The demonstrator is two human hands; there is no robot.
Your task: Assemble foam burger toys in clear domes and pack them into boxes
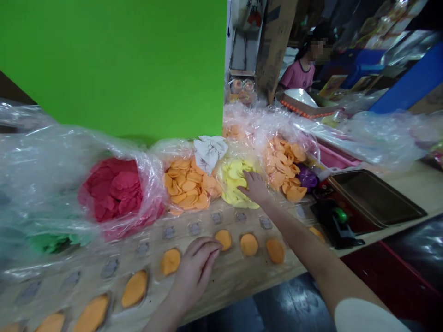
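Note:
My left hand (195, 267) lies palm down on a long wooden board (238, 276), fingers together, fingertips touching an orange disc (223, 239) in a row of orange discs. My right hand (255, 186) reaches forward into a clear bag of yellow discs (235, 177), fingers curled down among them; whether it grips one is hidden. The board carries a far row of small grey squares (194, 228) and a near row of orange discs (134, 288).
Open plastic bags hold red discs (116, 191), orange discs (188, 184), more orange discs (285, 166) and green ones (51, 242). A white cloth (209, 150) lies on the bags. A dark metal tray (374, 198) sits right. A person in pink (299, 74) sits behind. A green panel (121, 64) stands at the back.

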